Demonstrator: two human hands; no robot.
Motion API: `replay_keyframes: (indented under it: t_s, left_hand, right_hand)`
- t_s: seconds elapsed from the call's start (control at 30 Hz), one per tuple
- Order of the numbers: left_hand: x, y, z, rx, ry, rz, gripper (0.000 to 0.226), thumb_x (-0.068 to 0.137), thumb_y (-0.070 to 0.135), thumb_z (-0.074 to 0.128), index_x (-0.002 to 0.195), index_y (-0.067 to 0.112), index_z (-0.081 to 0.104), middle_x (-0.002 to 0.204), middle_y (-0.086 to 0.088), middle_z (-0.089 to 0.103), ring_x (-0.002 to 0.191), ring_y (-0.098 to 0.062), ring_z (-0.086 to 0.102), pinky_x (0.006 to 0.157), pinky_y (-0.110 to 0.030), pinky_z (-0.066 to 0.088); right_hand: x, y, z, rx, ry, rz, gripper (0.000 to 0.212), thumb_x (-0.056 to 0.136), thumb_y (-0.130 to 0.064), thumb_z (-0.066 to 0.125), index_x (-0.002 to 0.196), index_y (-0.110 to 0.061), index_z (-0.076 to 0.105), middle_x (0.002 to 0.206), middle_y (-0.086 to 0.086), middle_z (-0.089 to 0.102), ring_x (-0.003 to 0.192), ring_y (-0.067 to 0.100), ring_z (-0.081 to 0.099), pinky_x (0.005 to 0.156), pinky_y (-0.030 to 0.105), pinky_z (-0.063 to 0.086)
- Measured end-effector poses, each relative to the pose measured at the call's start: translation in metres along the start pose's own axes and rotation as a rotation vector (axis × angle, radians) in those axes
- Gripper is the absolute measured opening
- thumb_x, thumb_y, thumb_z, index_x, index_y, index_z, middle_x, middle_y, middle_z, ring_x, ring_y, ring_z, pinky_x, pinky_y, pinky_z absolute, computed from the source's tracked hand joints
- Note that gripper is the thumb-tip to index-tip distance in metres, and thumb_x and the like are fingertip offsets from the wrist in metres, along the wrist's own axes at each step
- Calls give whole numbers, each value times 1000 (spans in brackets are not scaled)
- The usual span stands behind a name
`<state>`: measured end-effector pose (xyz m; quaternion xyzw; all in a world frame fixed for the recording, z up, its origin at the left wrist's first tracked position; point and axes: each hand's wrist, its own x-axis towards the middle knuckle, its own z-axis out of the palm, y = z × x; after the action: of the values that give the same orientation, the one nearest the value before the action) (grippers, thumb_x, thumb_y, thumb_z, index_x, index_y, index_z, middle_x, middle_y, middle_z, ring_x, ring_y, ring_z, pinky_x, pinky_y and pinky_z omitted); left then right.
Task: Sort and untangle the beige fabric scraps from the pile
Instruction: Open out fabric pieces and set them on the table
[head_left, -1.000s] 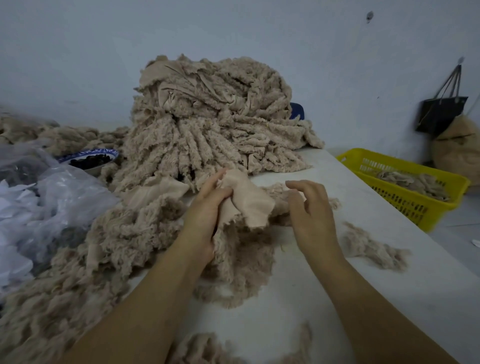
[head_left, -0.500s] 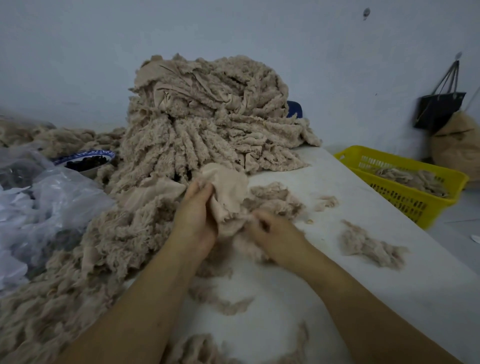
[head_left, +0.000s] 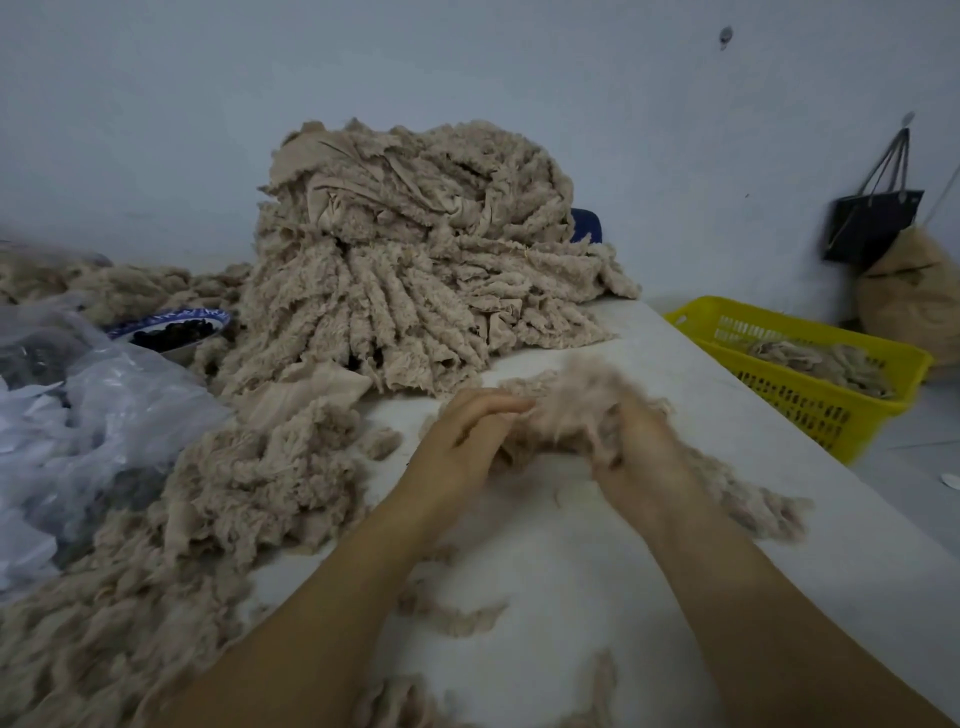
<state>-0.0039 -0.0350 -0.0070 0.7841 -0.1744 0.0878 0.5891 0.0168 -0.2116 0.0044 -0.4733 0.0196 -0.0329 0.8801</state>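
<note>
Gripping one fluffy beige scrap (head_left: 571, 415) between them, the left hand (head_left: 467, 441) and right hand (head_left: 641, 452) are apparently teasing it apart while the large pile (head_left: 415, 270) beyond them is awaiting sorting, suggesting early progress.

left hand (head_left: 465, 441) and right hand (head_left: 641, 449) grip a blurred beige scrap tuft (head_left: 574, 410) before the pile (head_left: 415, 270).

White table (head_left: 571, 597), beige scrap pile (head_left: 415, 270), bowl (head_left: 171, 325), plastic bags (head_left: 104, 415)
</note>
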Motion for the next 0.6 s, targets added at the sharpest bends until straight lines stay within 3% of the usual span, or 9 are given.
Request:
replay_keyframes:
  t_s: [0.07,0.1,0.13,0.23,0.33,0.4,0.47,0.53,0.6]
  left_hand:
    - [2,-6,0,66,13,-21,26,101,26,47,106,37,70,118,20,58,107,14,51,82,2,35]
    - [3,-10,0,123,-8,-42,25,102,21,47,108,34,68,120,18,56,108,11,51,82,3,33]
    - [5,-14,1,202,-48,-63,25,102,18,47,110,32,66,122,16,54,111,7,50,83,4,31]
    - [6,-25,5,409,-156,-111,28,101,19,48,122,26,65,131,10,49,120,-2,44,92,-5,28]
    - [7,-27,1,476,-141,-136,29,101,20,48,124,22,66,129,7,53,123,-9,46,91,-13,28]
    - [8,-28,-2,507,-103,-142,28,100,17,47,120,19,67,122,7,54,121,-12,48,86,-13,29]
    - [10,-31,-4,538,-66,-167,30,99,17,48,123,18,65,127,3,53,123,-15,47,85,-14,29]
    - [10,-33,-8,559,-60,-185,41,99,20,50,141,21,51,147,-1,41,136,-17,39,101,-20,32]
    - [8,-34,-10,574,-100,-177,61,97,25,53,154,28,31,162,4,20,146,-15,24,113,-29,29]
  right_hand:
    - [7,-15,-14,534,13,-67,47,93,-48,56,107,-4,65,104,13,69,97,24,66,81,28,56]
    - [8,-16,-19,608,48,-45,62,89,-59,56,116,-3,58,116,16,64,106,27,67,88,33,58]
    - [7,-13,-21,490,94,-10,66,89,-62,53,122,-6,52,121,15,60,107,26,67,88,34,59]
    - [6,11,-15,-519,194,-150,31,100,-41,53,117,-15,60,107,5,65,77,11,65,66,24,51]
    - [6,26,-11,-1190,-15,-283,27,97,-36,57,119,-21,61,113,-2,58,88,11,58,70,19,41]
    - [2,30,-10,-1449,-169,-245,33,94,-41,60,121,-23,60,116,-2,54,96,14,57,74,24,43]
    - [-2,34,-8,-1628,-245,-237,33,95,-36,60,122,-18,60,114,2,51,101,20,56,77,31,44]
    - [-5,33,-6,-1681,-266,-286,21,97,-25,55,113,-12,61,103,3,49,96,24,54,70,31,37]
    - [-7,33,-5,-1543,-269,-339,11,98,-18,52,100,-9,59,92,2,49,84,21,50,62,27,32]
